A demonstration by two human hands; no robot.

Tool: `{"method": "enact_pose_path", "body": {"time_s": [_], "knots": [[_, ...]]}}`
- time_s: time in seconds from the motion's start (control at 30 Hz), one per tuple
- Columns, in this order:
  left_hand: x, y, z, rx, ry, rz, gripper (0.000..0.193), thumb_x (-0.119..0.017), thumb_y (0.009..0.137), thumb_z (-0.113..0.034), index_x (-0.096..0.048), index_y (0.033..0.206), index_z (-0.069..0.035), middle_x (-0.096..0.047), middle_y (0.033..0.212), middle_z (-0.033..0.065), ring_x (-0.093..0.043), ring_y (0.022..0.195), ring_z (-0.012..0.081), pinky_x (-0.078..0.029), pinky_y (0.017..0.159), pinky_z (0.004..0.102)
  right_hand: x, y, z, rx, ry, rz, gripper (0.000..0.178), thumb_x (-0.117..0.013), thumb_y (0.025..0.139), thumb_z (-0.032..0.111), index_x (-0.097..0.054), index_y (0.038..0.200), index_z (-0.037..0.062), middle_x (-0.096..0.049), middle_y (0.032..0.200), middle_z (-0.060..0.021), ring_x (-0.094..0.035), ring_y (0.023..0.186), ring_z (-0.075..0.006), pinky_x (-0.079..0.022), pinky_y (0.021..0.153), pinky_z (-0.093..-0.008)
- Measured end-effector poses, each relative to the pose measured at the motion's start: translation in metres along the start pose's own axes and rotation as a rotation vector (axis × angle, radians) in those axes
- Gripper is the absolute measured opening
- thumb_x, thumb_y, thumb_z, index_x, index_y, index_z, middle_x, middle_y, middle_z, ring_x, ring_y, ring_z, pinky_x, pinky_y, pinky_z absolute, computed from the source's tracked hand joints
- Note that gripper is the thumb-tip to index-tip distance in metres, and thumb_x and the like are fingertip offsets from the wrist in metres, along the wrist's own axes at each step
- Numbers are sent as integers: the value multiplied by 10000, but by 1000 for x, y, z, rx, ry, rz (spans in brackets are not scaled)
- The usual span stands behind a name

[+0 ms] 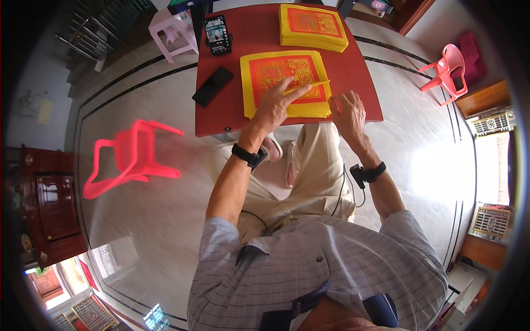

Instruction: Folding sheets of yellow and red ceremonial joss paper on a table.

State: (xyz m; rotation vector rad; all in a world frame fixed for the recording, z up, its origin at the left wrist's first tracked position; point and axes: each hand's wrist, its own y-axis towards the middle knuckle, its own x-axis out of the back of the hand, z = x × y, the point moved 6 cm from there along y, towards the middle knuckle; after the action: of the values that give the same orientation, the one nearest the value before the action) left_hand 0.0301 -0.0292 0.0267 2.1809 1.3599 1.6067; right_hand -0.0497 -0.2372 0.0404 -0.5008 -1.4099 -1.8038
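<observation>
A stack of yellow paper sheets with red and gold printing (256, 83) lies near the front of the red table. My left hand (274, 103) rests on this stack with its fingers spread. A narrow yellow paper strip, seemingly a folded sheet (320, 83), crosses the print at its fingertips; I cannot tell whether it is loose. Just off the stack's right edge is my right hand (350, 115), its fingers loosely bent and apart, with nothing visible in them. Both wrists wear black straps.
A second, thicker stack of the yellow sheets (287, 33) sits at the back right of the red table (364, 105). A lit phone (217, 34) and a dark phone (213, 86) lie on the left. Pink chairs (132, 149) and a pale pink stool (174, 34) stand around.
</observation>
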Motion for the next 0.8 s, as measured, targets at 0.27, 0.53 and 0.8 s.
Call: {"method": "enact_pose_path", "body": {"time_s": [0.27, 0.53, 0.8], "knots": [[-1, -2, -3, -33, 22, 7, 512, -574, 818, 148, -763, 1230, -89, -638, 1365, 173, -631, 1237, 379, -531, 1071, 474, -25, 7, 12, -18, 194, 263, 140, -744, 932, 180, -758, 999, 57, -742, 976, -114, -710, 955, -316, -531, 866, -465], [-5, 0, 5, 23, -43, 71, 249, -757, 877, -57, -754, 1126, -62, -686, 1128, 135, -631, 1078, 370, -524, 968, 482, -17, 18, 20, -45, 253, 241, 139, -742, 929, 169, -761, 1013, 60, -738, 992, -123, -708, 950, -330, -538, 861, -465], [-9, 0, 14, 51, -58, 94, 347, -852, 810, -101, -768, 1143, -58, -688, 1127, 157, -624, 1136, 375, -508, 1020, 481, -16, -5, 1, -33, 155, 267, 142, -732, 933, 154, -781, 1004, 40, -722, 960, -124, -697, 939, -335, -538, 870, -460]]}}
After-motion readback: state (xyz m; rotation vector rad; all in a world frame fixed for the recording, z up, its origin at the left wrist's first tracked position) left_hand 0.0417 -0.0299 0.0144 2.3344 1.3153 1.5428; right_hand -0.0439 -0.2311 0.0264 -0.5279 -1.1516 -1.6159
